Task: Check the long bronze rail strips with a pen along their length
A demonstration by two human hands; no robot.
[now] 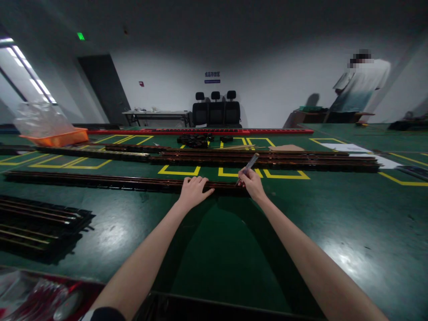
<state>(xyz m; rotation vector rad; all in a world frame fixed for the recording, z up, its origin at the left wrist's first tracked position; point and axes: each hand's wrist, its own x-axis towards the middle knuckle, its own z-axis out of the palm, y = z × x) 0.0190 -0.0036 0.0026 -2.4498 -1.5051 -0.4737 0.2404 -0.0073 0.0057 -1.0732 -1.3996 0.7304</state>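
Left hand [195,191]: fingers slightly spread, laid on the long dark strip [100,181].
Right hand [251,183]: fingers pinching the pen-like tool [252,161].
Long dark strip: under the left fingers, running out leftward; probably light, smooth, flexing along its length; best held at two spaced points.
Pen-like tool: rising from the right fingertips; likely light, rigid; hold low.
Strip bundle [294,159]: beyond the fingers; likely heavier.

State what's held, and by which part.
Right grip: slim translucent tool, by its lower part. Left grip: on the long black copper-striped bar; clasp unclear.
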